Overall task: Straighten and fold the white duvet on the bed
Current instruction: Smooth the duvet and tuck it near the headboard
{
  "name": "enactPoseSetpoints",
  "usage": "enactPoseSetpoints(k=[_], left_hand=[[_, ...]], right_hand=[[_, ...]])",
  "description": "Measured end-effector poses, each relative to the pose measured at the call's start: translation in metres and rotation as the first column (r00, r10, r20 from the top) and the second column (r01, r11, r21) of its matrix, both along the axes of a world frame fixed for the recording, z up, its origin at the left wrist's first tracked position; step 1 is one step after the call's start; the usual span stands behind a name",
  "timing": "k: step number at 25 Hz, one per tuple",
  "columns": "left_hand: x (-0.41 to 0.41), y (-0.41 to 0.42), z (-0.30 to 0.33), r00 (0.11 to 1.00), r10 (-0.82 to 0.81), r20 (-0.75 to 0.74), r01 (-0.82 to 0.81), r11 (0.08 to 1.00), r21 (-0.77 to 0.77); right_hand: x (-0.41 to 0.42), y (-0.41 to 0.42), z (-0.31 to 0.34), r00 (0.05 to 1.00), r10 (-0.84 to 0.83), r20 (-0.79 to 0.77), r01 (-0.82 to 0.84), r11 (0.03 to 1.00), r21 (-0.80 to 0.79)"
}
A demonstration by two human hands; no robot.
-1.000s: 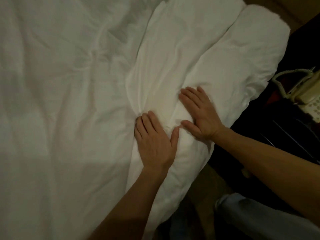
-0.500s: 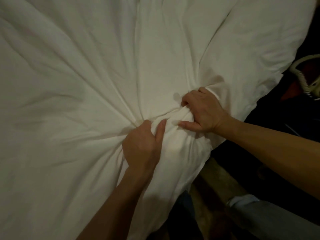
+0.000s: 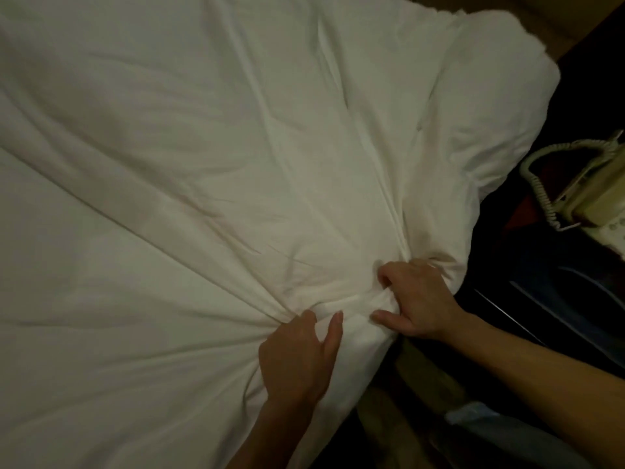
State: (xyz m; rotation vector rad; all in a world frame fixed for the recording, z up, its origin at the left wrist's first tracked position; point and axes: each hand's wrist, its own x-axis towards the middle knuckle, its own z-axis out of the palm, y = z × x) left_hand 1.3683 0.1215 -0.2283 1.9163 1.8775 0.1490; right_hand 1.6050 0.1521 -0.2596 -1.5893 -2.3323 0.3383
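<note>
The white duvet (image 3: 203,164) covers nearly the whole bed and is pulled taut, with long creases running toward a bunched spot near its right edge. My left hand (image 3: 297,357) grips that bunch of fabric, fingers curled into it and thumb up. Just to its right, my right hand (image 3: 412,299) grips the same gathered fold, fingers buried in the cloth and thumb pointing left. The two hands sit close together, a thumb's width apart. A thicker folded part of the duvet (image 3: 490,106) lies along the bed's right side.
A beige corded telephone (image 3: 588,191) stands on a dark bedside surface (image 3: 558,292) to the right of the bed. Brown floor (image 3: 422,377) shows in the gap below my right arm, and a pale blue trouser leg (image 3: 500,431) at bottom right.
Both hands went from lying flat on the duvet to gripping a bunch of it. The fabric has been drawn tight, with creases now fanning out from the grip.
</note>
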Motion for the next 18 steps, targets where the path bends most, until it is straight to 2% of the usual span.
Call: enactPoseSetpoints(k=[2, 4, 6, 8, 11, 15, 18], left_hand=[[0.004, 0.007, 0.0, 0.993, 0.066, 0.099, -0.068, 0.998, 0.015], [0.013, 0.016, 0.007, 0.98, 0.031, 0.195, -0.061, 0.987, 0.149], [0.03, 0.038, 0.018, 0.974, 0.019, 0.224, -0.076, 0.965, 0.251], [0.05, 0.073, 0.031, 0.971, 0.026, 0.238, -0.092, 0.958, 0.271], [0.074, 0.115, 0.043, 0.973, -0.046, 0.227, -0.025, 0.954, 0.299], [0.092, 0.164, 0.033, 0.913, -0.163, 0.374, 0.041, 0.949, 0.312], [0.105, 0.201, 0.025, 0.926, -0.215, 0.309, 0.106, 0.937, 0.332]], right_hand=[[0.006, 0.013, 0.005, 0.995, 0.028, -0.097, -0.028, 1.0, -0.006], [0.014, 0.028, 0.019, 0.985, 0.082, -0.149, -0.074, 0.995, 0.06], [0.02, 0.045, 0.032, 0.985, 0.125, -0.119, -0.103, 0.979, 0.176], [0.028, 0.073, 0.042, 0.986, 0.144, -0.083, -0.122, 0.965, 0.231], [0.046, 0.126, 0.053, 0.989, 0.144, -0.022, -0.136, 0.969, 0.206], [0.083, 0.188, 0.062, 0.988, 0.112, 0.104, -0.125, 0.984, 0.129], [0.095, 0.216, 0.057, 0.978, 0.123, 0.171, -0.135, 0.989, 0.062]])
